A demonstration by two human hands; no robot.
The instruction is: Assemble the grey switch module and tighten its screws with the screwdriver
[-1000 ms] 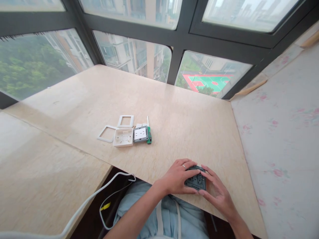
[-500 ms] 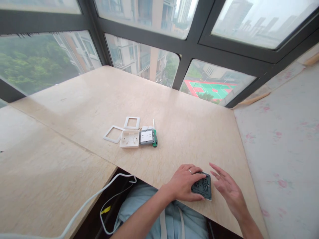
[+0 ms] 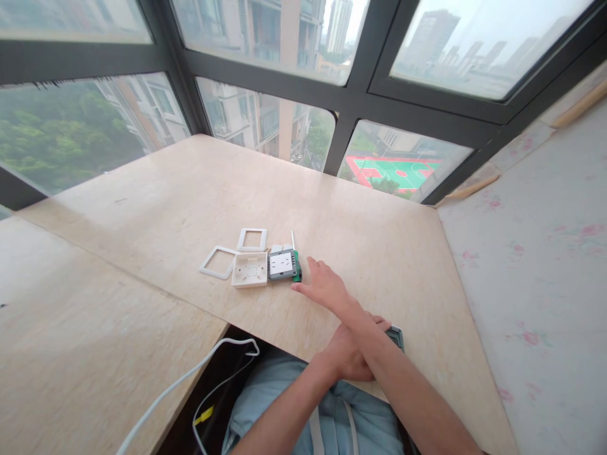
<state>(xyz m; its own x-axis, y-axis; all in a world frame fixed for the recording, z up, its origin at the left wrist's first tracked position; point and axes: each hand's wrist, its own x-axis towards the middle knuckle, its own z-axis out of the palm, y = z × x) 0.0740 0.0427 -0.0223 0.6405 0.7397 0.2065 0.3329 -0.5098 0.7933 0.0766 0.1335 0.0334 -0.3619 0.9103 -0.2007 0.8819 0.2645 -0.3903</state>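
Note:
My left hand (image 3: 348,354) rests over a dark grey wall socket panel (image 3: 396,337) near the table's front edge. Much of the panel and most of that hand's fingers are hidden by my right forearm, which crosses above. My right hand (image 3: 325,285) is open, thumb and fingers apart, just right of a green-handled screwdriver (image 3: 297,268). Its metal shaft points away from me. Left of the handle, partly over it, lies a socket module (image 3: 281,264) with a white face. A white mounting box (image 3: 250,270) sits beside this module, open side up.
Two white square frames, one at the back (image 3: 252,229) and one at the left (image 3: 207,266), lie around the box. A white cable (image 3: 175,387) runs over the table's cut-out at front left. A papered wall (image 3: 535,284) bounds the right; windows stand behind.
My right hand has moved left and forward from beside the panel to the screwdriver, its forearm now crossing over my left hand. My left hand stays on the panel.

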